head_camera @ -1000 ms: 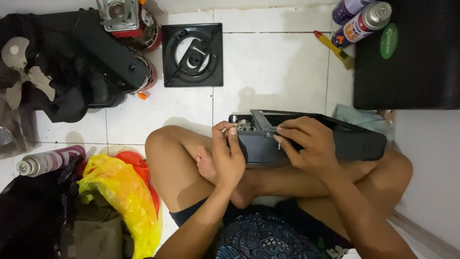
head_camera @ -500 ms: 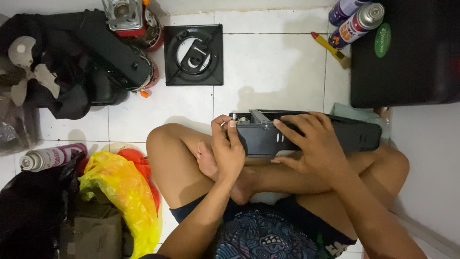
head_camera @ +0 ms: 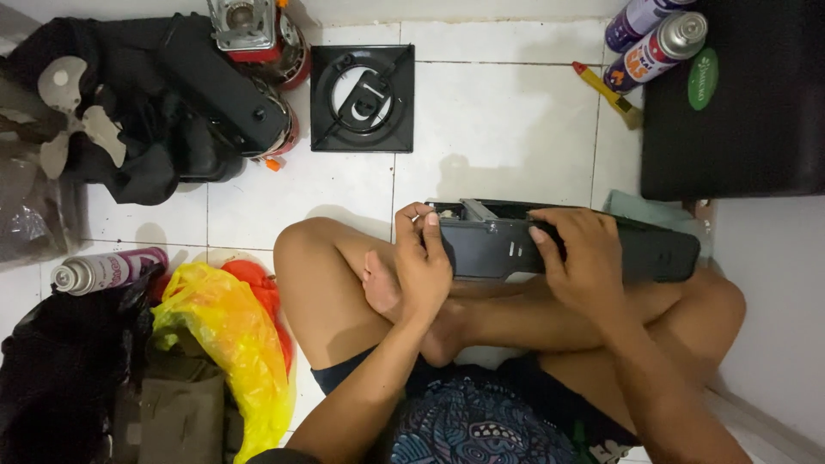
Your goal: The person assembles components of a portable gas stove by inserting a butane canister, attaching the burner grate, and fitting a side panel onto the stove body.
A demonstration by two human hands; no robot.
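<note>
Compared with a moment earlier, the right hand has slid lower over the dark stove casing at centre frame, on the crossed legs, gripping it; the left hand grasps its left end. Two spray cans lie upper right beside a round green label.

home repair corner | white tiled floor | gas canisters | stove parts

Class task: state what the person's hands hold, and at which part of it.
Both hold the black stove casing: left hand at its left end, right hand over its middle.
</note>
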